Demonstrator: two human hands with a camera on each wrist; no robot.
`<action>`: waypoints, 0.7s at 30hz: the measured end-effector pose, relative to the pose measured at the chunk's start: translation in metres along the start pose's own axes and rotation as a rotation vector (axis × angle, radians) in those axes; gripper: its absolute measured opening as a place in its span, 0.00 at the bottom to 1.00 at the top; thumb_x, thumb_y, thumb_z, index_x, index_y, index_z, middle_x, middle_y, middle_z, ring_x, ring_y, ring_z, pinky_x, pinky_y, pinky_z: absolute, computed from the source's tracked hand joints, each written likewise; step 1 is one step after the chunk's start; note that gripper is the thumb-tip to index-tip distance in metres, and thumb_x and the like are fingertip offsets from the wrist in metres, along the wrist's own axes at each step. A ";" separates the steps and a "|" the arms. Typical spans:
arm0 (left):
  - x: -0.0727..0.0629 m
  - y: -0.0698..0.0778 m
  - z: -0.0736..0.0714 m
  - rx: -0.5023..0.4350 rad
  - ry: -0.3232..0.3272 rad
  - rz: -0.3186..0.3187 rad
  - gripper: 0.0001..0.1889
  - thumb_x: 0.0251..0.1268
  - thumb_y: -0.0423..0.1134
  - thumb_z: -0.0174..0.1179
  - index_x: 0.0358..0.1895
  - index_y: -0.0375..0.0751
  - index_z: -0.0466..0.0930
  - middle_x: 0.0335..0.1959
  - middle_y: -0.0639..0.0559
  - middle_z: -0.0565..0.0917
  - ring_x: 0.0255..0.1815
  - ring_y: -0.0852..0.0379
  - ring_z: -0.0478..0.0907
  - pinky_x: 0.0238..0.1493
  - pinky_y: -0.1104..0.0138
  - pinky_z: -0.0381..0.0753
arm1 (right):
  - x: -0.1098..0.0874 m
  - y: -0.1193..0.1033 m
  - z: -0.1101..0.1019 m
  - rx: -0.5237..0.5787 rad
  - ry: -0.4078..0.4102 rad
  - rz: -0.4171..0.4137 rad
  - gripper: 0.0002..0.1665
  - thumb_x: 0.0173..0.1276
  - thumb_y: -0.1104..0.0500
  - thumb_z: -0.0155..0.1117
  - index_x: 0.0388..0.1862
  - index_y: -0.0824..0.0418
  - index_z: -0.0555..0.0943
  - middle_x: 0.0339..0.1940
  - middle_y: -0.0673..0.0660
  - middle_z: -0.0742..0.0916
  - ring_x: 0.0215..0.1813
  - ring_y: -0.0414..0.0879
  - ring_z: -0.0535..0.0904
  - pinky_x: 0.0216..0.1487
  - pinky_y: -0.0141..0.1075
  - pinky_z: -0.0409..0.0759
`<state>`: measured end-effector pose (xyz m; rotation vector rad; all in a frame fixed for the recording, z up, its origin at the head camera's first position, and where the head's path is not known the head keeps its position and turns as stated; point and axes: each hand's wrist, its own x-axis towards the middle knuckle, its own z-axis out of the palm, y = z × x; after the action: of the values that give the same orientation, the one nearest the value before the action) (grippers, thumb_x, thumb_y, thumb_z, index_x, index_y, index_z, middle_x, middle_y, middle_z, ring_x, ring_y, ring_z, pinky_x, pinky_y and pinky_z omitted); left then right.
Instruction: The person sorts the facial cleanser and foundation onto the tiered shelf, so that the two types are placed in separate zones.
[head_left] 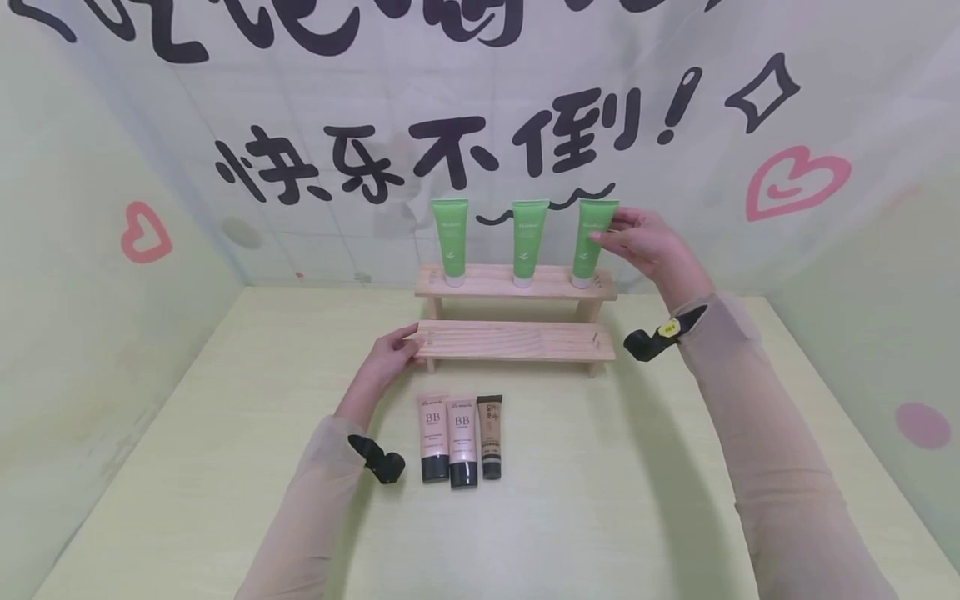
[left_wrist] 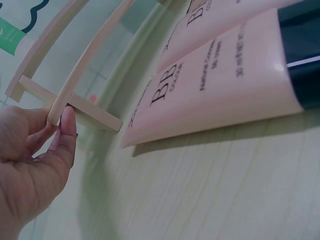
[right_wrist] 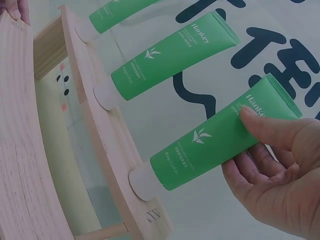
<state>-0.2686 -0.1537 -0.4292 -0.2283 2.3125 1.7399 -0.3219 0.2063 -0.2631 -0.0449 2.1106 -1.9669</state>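
Observation:
Three green tubes stand cap-down on the upper tier of a two-step wooden rack (head_left: 516, 342): a left tube (head_left: 451, 237), a middle tube (head_left: 528, 237) and a right tube (head_left: 592, 237). My right hand (head_left: 647, 243) holds the right tube by its upper part, thumb on the front and fingers behind; its white cap (right_wrist: 145, 184) is at the shelf board. With thumb and fingers my left hand (head_left: 392, 357) pinches the left end of the lower step (left_wrist: 82, 55).
On the table (head_left: 570, 500) in front of the rack lie two pink BB cream tubes (head_left: 462, 433) with black caps and a smaller tan tube (head_left: 491, 433). A printed cloth backdrop (head_left: 360, 233) rises close behind the rack.

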 end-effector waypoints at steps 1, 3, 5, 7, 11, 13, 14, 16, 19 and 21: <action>0.000 0.000 0.000 0.004 0.001 0.002 0.25 0.70 0.39 0.46 0.69 0.44 0.58 0.56 0.37 0.73 0.35 0.66 0.76 0.51 0.69 0.78 | 0.000 0.001 0.000 -0.008 -0.006 -0.005 0.39 0.61 0.68 0.59 0.69 0.67 0.55 0.41 0.44 0.78 0.41 0.33 0.77 0.71 0.38 0.59; -0.001 0.000 0.000 0.001 0.000 0.006 0.25 0.70 0.38 0.46 0.69 0.44 0.58 0.56 0.37 0.73 0.35 0.66 0.75 0.51 0.69 0.78 | 0.000 0.002 -0.001 -0.016 -0.015 -0.012 0.38 0.62 0.67 0.59 0.69 0.67 0.55 0.41 0.44 0.78 0.42 0.33 0.77 0.72 0.39 0.58; 0.000 0.000 0.000 -0.012 -0.003 0.009 0.24 0.70 0.38 0.46 0.69 0.44 0.58 0.56 0.36 0.73 0.34 0.66 0.75 0.50 0.70 0.78 | 0.000 0.003 -0.001 -0.019 -0.023 -0.019 0.38 0.63 0.67 0.58 0.69 0.67 0.54 0.41 0.44 0.78 0.42 0.33 0.77 0.72 0.39 0.58; 0.000 0.000 0.000 -0.026 -0.006 0.007 0.24 0.70 0.37 0.46 0.69 0.43 0.58 0.57 0.36 0.72 0.34 0.66 0.75 0.50 0.70 0.79 | 0.000 0.005 -0.002 -0.009 -0.028 -0.023 0.37 0.64 0.67 0.57 0.70 0.66 0.54 0.42 0.44 0.77 0.43 0.33 0.76 0.72 0.39 0.58; 0.000 0.000 0.000 -0.018 -0.007 0.010 0.25 0.70 0.37 0.46 0.69 0.43 0.57 0.57 0.36 0.73 0.35 0.66 0.76 0.48 0.71 0.79 | 0.001 0.007 -0.003 0.014 -0.033 -0.026 0.37 0.65 0.68 0.55 0.70 0.65 0.53 0.44 0.45 0.76 0.45 0.34 0.75 0.73 0.39 0.57; 0.000 -0.001 0.000 -0.010 -0.006 0.019 0.25 0.70 0.37 0.46 0.69 0.43 0.57 0.57 0.36 0.73 0.35 0.65 0.76 0.48 0.71 0.79 | 0.001 0.008 -0.003 0.021 -0.031 -0.030 0.36 0.65 0.68 0.55 0.70 0.64 0.54 0.45 0.46 0.76 0.47 0.35 0.74 0.73 0.40 0.57; 0.000 0.000 0.000 -0.008 -0.006 0.024 0.25 0.70 0.37 0.46 0.69 0.43 0.57 0.57 0.35 0.73 0.35 0.65 0.76 0.48 0.71 0.79 | 0.001 0.009 -0.003 0.020 -0.031 -0.034 0.37 0.65 0.67 0.55 0.70 0.64 0.53 0.46 0.46 0.76 0.47 0.35 0.74 0.73 0.40 0.57; 0.000 0.000 -0.001 -0.003 -0.005 0.031 0.25 0.70 0.37 0.46 0.69 0.43 0.58 0.57 0.35 0.73 0.35 0.65 0.76 0.48 0.72 0.79 | 0.000 0.009 -0.003 0.023 -0.026 -0.041 0.37 0.65 0.67 0.55 0.70 0.64 0.54 0.46 0.46 0.76 0.48 0.36 0.73 0.73 0.40 0.57; 0.000 0.000 0.000 -0.018 -0.005 0.016 0.25 0.70 0.38 0.47 0.69 0.43 0.58 0.57 0.36 0.73 0.35 0.66 0.76 0.48 0.71 0.79 | -0.001 0.011 -0.002 0.034 -0.029 -0.051 0.36 0.64 0.67 0.56 0.69 0.63 0.56 0.44 0.45 0.77 0.47 0.36 0.74 0.73 0.43 0.57; 0.000 0.001 0.000 -0.027 -0.002 -0.002 0.25 0.70 0.39 0.47 0.69 0.44 0.58 0.57 0.37 0.73 0.34 0.66 0.75 0.50 0.70 0.79 | -0.001 0.012 -0.002 0.037 -0.035 -0.057 0.35 0.64 0.67 0.56 0.69 0.63 0.57 0.42 0.44 0.78 0.46 0.36 0.75 0.73 0.44 0.57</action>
<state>-0.2687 -0.1532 -0.4287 -0.2329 2.2883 1.7701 -0.3194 0.2097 -0.2748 -0.1337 2.0721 -2.0221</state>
